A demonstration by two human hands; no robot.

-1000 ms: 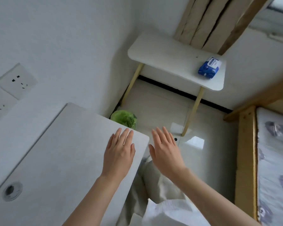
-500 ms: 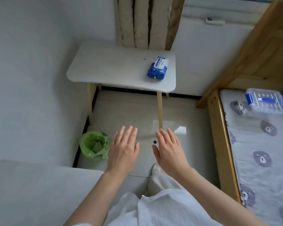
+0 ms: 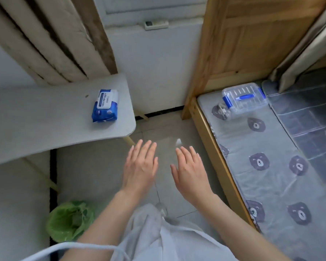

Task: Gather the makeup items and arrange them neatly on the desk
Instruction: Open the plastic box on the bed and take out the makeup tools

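My left hand [image 3: 140, 165] and my right hand [image 3: 190, 169] hover side by side over the tiled floor, palms down, fingers straight, holding nothing. A clear plastic box with blue clips and a blue handle [image 3: 244, 97] lies on the bed's far end, at the upper right. A small clear item [image 3: 221, 110] lies just left of it on the sheet. What the box holds cannot be made out. The desk is out of view.
A white side table [image 3: 45, 125] at the left carries a blue wipes pack [image 3: 104, 105]. A bin with a green bag [image 3: 71, 222] stands on the floor below it. The wooden bed frame [image 3: 220, 159] with a bear-print sheet fills the right side.
The view has swung right, away from the desk, which has left the frame. The bed and the clear box have come into fuller view. Both hands stay flat and empty.
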